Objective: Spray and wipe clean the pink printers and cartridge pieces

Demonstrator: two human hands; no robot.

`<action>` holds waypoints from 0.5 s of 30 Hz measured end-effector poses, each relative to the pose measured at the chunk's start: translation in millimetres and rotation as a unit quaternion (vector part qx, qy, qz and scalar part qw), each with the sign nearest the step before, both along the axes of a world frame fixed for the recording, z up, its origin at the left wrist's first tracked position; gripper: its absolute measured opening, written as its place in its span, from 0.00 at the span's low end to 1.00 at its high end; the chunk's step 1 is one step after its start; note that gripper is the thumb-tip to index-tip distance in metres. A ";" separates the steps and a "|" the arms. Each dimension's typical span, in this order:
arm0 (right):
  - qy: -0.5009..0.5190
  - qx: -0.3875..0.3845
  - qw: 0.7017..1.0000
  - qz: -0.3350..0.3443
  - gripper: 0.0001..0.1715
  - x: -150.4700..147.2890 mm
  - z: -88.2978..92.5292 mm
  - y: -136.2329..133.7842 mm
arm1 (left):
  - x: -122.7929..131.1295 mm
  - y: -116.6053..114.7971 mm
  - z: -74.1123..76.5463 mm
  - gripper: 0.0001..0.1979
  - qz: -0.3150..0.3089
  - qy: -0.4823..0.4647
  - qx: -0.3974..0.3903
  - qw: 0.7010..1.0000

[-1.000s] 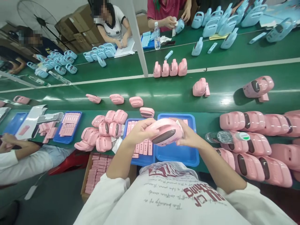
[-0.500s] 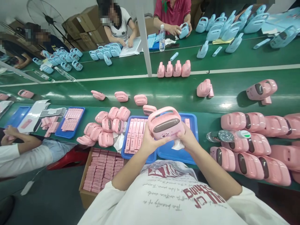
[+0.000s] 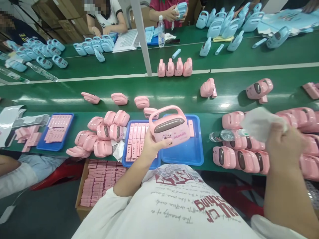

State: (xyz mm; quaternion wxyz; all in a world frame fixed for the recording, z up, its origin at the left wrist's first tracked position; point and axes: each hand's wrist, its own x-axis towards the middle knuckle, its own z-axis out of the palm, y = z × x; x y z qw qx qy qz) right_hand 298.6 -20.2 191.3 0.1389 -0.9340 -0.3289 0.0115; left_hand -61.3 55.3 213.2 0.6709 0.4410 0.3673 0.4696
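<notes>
My left hand (image 3: pixel 156 146) is closed on a pink handled device (image 3: pixel 170 127) with a dark oval window and printed lettering, its handle upward. Raised at the right, my right hand (image 3: pixel 282 142) grips a white cloth (image 3: pixel 261 122), slightly blurred, above rows of pink devices (image 3: pixel 225 157). Below the held device lies a blue tray (image 3: pixel 183 156) with a small pink piece in it. Beside it, another blue tray (image 3: pixel 156 163) is filled with small pink parts (image 3: pixel 134 141).
Pink devices (image 3: pixel 103 148) are piled left of the trays. A clear bottle (image 3: pixel 223 135) lies at the right. Below the table edge, a cardboard box (image 3: pixel 81 209) holds pink parts. Across the green table (image 3: pixel 112 71), people handle blue devices near an upright bottle (image 3: pixel 161 33).
My right hand has let go of the pink device and moved far right and up with the white cloth. My left hand still holds the device. The view has shifted right.
</notes>
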 end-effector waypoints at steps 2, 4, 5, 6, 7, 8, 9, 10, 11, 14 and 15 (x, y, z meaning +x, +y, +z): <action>-0.079 0.009 0.996 0.026 0.33 11.0 -14.4 -1.3 | 2.8 0.0 -1.6 0.31 -0.008 -0.001 -0.008 1.000; -0.064 0.002 0.991 0.114 0.31 9.1 -38.4 -4.8 | 4.4 -0.8 -2.8 0.33 -0.005 0.002 -0.017 1.000; -0.049 0.007 0.987 0.154 0.30 5.4 -52.1 -6.9 | 4.7 -1.4 -3.1 0.33 -0.002 0.005 -0.023 1.000; -0.048 0.026 0.984 0.170 0.28 1.2 -65.7 -8.7 | 4.7 -1.9 -3.2 0.33 0.001 0.008 -0.028 1.000; -0.051 0.051 0.982 0.175 0.28 -2.2 -78.5 -9.6 | 4.6 -2.4 -3.2 0.33 0.002 0.011 -0.032 0.999; -0.057 0.081 0.980 0.171 0.28 -4.1 -90.1 -9.2 | 4.3 -2.9 -3.1 0.33 0.000 0.013 -0.036 0.999; -0.059 0.111 0.979 0.164 0.29 -4.2 -100.1 -7.2 | 3.9 -3.2 -2.8 0.34 -0.001 0.015 -0.041 0.999; -0.057 0.136 0.977 0.153 0.31 -2.2 -108.3 -4.0 | 3.5 -3.4 -2.4 0.34 -0.002 0.015 -0.043 0.999; -0.055 0.160 0.977 0.127 0.33 1.6 -114.7 0.2 | 3.0 -3.5 -1.8 0.34 -0.003 0.012 -0.044 0.999; -0.061 0.235 0.969 -0.042 0.43 19.6 -121.4 10.2 | 1.4 -4.0 0.9 0.33 -0.011 -0.008 -0.046 0.999; -0.067 0.260 0.959 -0.086 0.48 26.1 -119.4 10.7 | 0.8 -4.4 1.9 0.33 -0.012 -0.014 -0.048 0.999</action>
